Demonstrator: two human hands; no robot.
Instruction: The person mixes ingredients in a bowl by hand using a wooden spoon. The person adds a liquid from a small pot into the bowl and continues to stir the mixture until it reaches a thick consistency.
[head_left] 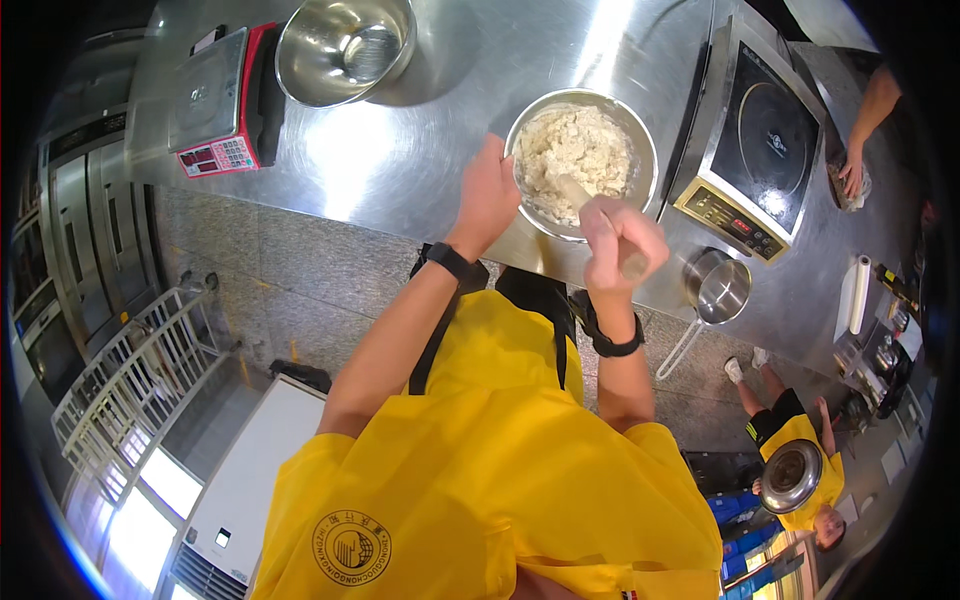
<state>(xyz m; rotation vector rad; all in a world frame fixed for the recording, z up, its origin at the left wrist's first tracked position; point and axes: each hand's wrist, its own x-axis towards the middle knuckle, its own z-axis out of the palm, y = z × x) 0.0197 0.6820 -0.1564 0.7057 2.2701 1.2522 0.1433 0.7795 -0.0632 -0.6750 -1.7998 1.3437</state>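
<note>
**Pale Rod Resting in a Steel Bowl of Crumbly Dough**

The pale rod (573,192) is slanting out of the steel bowl (648,150) toward the person, its long axis running from the bowl's middle down to the lower right. The right hand (622,240), just beyond the bowl's near right rim, is gripping it; its fingers are wrapping fully round the rod, leaving the butt end poking out below. The dough (575,145) is lying inside the bowl, ahead of those fingers and slightly to their left. The left hand (488,195) is holding the bowl at its left rim, fingers curling in (their tips are hiding from view). The right hand is controlling the rod, while the left is sitting nearer the bowl's wall.

The dough is looking cream-coloured, rough and shaggy, clumping in uneven lumps, with floury bits clinging to the bowl's sides.

On the counter (455,75), an induction cooker (770,130) is standing right of the bowl, a saucepan (722,290) is sitting to its lower right, and a larger bowl (300,65) is resting to its upper left.
</note>
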